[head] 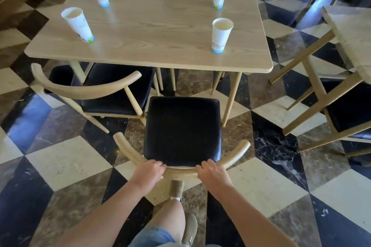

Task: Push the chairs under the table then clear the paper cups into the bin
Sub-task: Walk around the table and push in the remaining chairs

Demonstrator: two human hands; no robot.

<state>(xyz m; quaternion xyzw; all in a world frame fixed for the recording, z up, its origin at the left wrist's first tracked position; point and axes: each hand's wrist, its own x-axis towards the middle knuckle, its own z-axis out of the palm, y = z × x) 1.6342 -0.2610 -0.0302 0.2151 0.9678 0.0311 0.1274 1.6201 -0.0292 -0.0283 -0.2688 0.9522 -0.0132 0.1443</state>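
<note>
Head view: both hands clamped on the curved backrest of the near chair (182,128), left hand (149,170) and right hand (211,172) with fingers (207,163) curled over the rail either side of its middle. Seat straight ahead of the hands, front edge just short of the counter (152,31). Needs a straight push toward the counter. Four paper cups (221,34) upright on the counter
</note>
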